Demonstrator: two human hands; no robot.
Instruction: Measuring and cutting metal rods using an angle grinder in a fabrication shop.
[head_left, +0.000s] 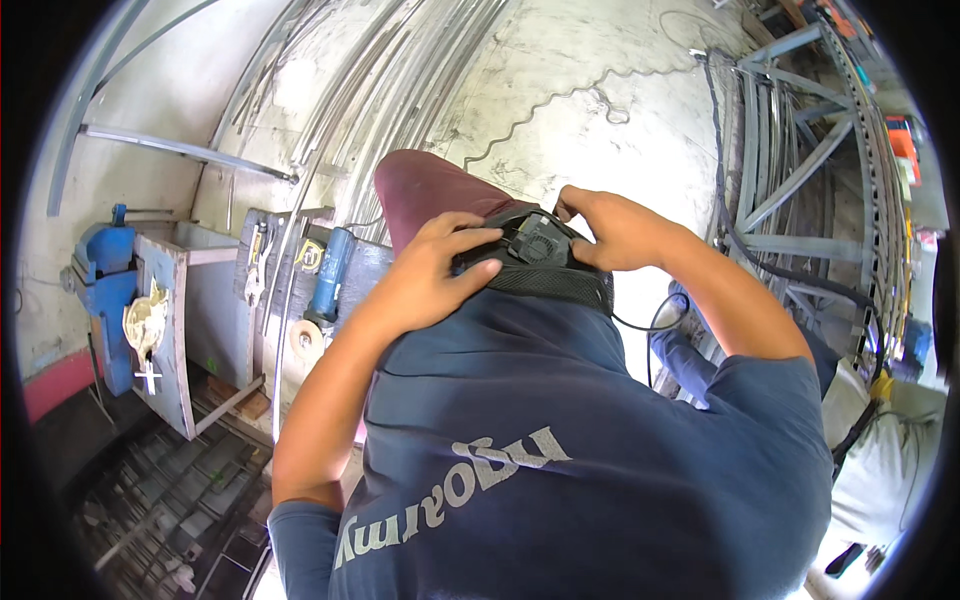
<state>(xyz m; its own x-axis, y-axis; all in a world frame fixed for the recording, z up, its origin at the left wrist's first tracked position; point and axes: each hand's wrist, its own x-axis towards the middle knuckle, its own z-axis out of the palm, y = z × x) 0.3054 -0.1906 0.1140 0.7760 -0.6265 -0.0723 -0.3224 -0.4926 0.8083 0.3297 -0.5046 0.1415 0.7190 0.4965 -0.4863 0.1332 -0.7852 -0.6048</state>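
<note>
At my waist sits a black mesh waist pouch (560, 283), its top gaping. Inside it lies a dark boxy device (540, 243) with a round vented grille. My left hand (450, 258) grips the pouch's left end, thumb and fingers on either side of its edge. At the opposite end, my right hand (608, 228) has its thumb and curled index finger at the pouch's edge, beside the device. A thin black cable (668, 318) loops out below my right forearm. Parts of the pouch's rim are hidden under my fingers.
On the left, a blue bench vise (104, 262) is fixed by a metal frame. A blue angle grinder (332, 275), a tape measure (309, 255) and pliers (257, 268) lie nearby. Long metal bars (375, 90) stretch ahead. A grey steel rack (800, 150) stands right, near another person's clothing (885, 450).
</note>
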